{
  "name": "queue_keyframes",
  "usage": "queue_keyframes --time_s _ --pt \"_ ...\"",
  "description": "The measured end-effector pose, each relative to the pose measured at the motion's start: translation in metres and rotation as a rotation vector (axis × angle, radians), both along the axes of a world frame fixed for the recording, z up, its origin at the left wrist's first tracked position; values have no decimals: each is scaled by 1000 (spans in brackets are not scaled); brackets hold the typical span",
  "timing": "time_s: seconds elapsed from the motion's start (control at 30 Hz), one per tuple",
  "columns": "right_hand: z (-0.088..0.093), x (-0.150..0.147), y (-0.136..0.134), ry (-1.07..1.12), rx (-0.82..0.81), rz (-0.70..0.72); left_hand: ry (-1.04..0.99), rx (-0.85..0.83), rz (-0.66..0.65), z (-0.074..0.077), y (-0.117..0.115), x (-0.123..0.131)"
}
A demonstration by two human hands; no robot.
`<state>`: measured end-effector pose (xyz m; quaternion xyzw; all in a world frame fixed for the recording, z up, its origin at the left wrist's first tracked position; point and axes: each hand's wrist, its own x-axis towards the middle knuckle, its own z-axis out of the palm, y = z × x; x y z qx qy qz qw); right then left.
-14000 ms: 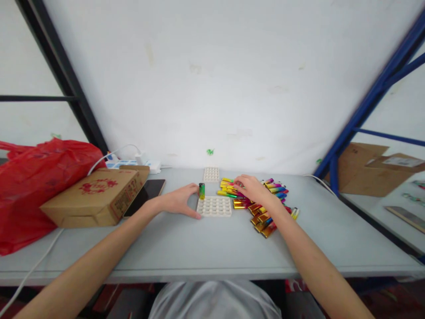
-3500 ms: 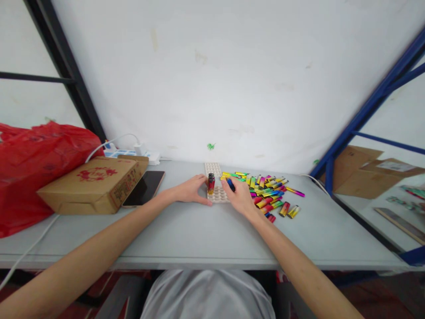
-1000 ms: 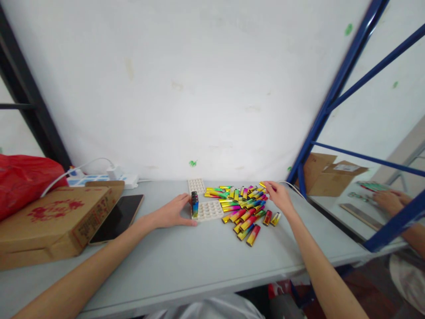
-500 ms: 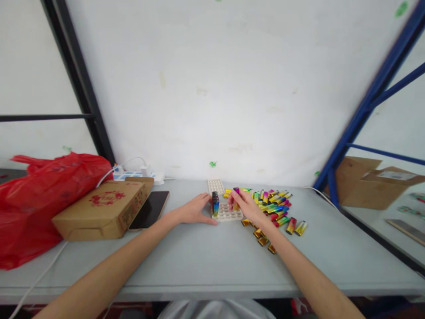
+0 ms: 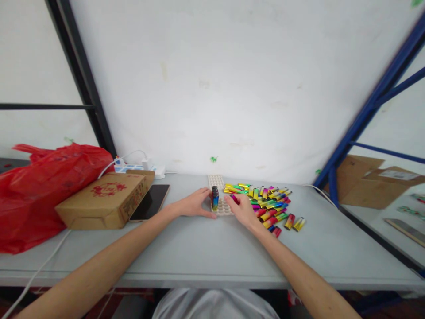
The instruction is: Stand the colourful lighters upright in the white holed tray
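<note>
A pale tray with rows of holes (image 5: 226, 208) lies on the table between my hands. Several lighters (image 5: 215, 204) with shiny blue and gold bodies and dark tops stand upright in a row along its left side. My left hand (image 5: 197, 204) rests beside that row, thumb and fingers apart, at the tray's left edge. Over the tray's right side, my right hand (image 5: 244, 211) pinches a purple lighter (image 5: 234, 199), tilted, its lower part hidden by the fingers. Right of it spreads a loose pile of shiny multicoloured lighters (image 5: 274, 206).
A second holed tray (image 5: 216, 181) lies behind, near the wall. To the left are a black phone-like slab (image 5: 151, 203), a brown cardboard box (image 5: 102, 201), a red plastic bag (image 5: 43, 190) and a white power strip (image 5: 156, 170). A blue metal frame (image 5: 361, 115) rises at right.
My right hand has turned, and the lighter in it has gone from near upright to tilted. My left hand keeps its place by the row. The camera view has shifted slightly.
</note>
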<state>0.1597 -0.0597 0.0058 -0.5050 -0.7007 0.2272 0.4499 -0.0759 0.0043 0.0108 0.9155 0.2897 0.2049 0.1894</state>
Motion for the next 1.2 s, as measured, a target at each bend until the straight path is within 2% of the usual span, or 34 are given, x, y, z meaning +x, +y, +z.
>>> queue_keyframes --time_s 0.13,0.23,0.4,0.53,0.6,0.7,0.83,0.93,1.07,1.2 --pt "-1 2 2 11 47 -71 -9 -1 -4 -1 1 0" --pt "3 3 0 3 80 -60 -15 -13 1 -3 2 0" --pt "15 3 -9 -103 135 38 -13 -10 4 -3 2 0" --pt "18 3 -12 -266 270 148 -2 0 4 0 0 1" --pt "17 4 -12 -352 310 158 -8 -2 1 0 0 1" --pt "15 5 -10 -414 251 141 -18 -11 -17 -1 0 1" --pt "11 5 -6 -307 208 111 -18 -20 -16 -1 0 1" --pt "6 2 -4 -270 180 151 -9 -12 -3 -1 0 1" --pt "-2 -3 -1 -439 162 174 -23 -1 -7 -2 1 2" --pt "-7 -7 -2 -666 309 113 -29 -5 -18 -2 2 1"
